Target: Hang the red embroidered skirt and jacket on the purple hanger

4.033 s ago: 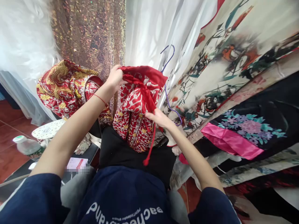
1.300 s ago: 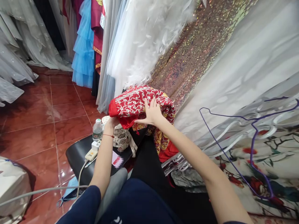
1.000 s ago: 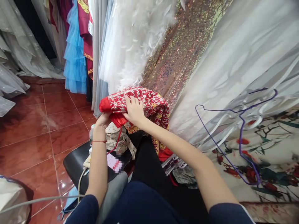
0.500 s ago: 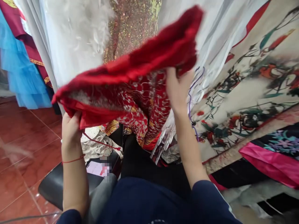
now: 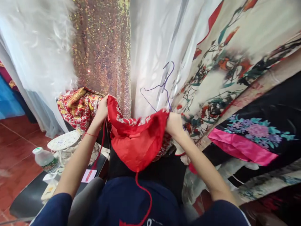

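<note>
Two hands, one red garment between them. Our left hand pinches one top corner of the red embroidered garment; our right hand is clenched on the opposite corner, so the top edge runs taut across our front.

Change noted: half a second ago we have the same piece flung up high and blurred over our heads; a second before that it sits bunched on the pile at the left. Now it hangs low between our fists, above our lap, plain red lining facing us and the silver-and-gold embroidery showing only along the upper hem. We read this as the shake-out finished and the piece opened flat, held at two corners ready for whatever handling follows.

Attached: one red cord, trailing from the lower tip down over our navy top.

Nearby items:
- second red and gold embroidered garment, heaped at the left, just beside our left hand;
- purple wire hanger, against the white drape behind;
- sequinned fabric, hanging behind;
- black stool at lower left, carrying a water bottle and a white perforated lid.
</note>
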A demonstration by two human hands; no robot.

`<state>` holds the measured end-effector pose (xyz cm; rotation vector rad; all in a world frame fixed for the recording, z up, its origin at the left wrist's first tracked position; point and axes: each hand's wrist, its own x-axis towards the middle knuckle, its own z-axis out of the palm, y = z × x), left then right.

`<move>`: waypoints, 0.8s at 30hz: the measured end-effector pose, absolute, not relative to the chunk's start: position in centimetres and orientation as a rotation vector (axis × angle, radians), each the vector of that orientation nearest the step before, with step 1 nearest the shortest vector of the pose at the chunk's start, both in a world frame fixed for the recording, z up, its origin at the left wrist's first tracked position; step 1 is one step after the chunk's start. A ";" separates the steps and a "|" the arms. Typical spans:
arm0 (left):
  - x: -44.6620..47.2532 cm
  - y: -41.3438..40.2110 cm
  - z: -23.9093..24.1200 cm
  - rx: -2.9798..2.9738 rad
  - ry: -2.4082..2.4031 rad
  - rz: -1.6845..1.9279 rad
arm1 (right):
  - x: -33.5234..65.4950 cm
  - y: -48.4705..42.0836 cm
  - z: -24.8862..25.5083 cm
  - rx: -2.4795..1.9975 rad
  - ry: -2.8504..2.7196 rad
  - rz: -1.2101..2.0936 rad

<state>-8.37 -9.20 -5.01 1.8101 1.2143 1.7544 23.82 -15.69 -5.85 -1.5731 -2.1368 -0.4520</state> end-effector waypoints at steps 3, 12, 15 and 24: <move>-6.7 -6.4 -7.2 1.869 1.472 1.582 | 24.9 -17.4 -10.5 -1.664 -2.376 -0.377; -3.9 -2.8 -7.7 2.217 1.779 0.748 | 32.4 -18.2 -16.4 -1.515 -2.240 -0.884; -2.1 -3.1 -6.4 2.278 1.781 0.524 | 31.1 -19.3 -16.2 -0.752 -2.554 -1.308; 1.5 -2.2 -5.5 2.002 1.996 0.778 | 28.8 -23.5 -17.8 -0.218 -3.238 -0.776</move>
